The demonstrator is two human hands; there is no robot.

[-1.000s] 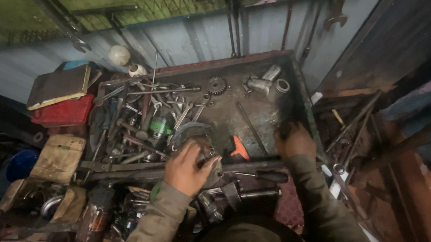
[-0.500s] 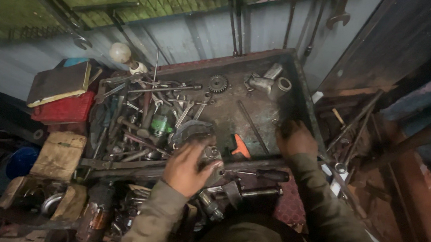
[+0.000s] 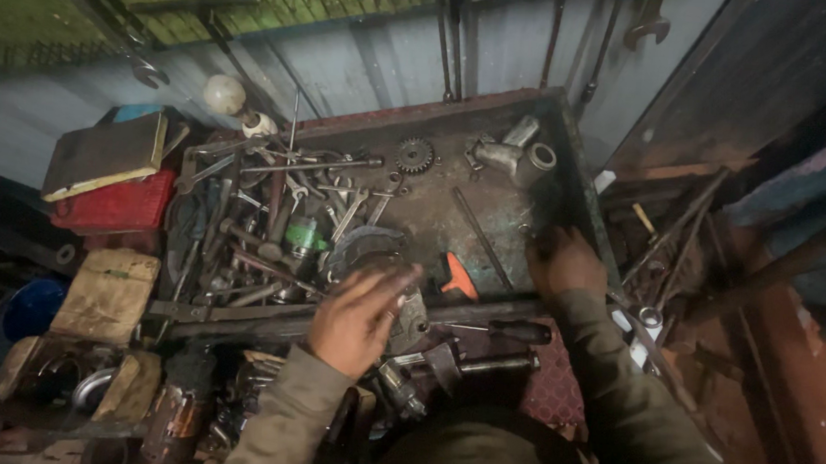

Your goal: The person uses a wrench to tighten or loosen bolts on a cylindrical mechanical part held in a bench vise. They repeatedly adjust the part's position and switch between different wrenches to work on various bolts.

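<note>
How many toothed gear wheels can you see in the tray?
1: a gear wheel lies on the tray floor near the back wall, left of the grey pipe fitting. Others may be hidden among the tools.

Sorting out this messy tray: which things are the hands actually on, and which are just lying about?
In hand:
left hand over a grey metal part
right hand resting on the tray

Lying about:
gear
orange-handled tool
red crate
wrenches

packages: tan flat carton (image 3: 106, 293) seen left of worktop | red box (image 3: 116, 206) seen under dark board | signs/screens: none
</note>
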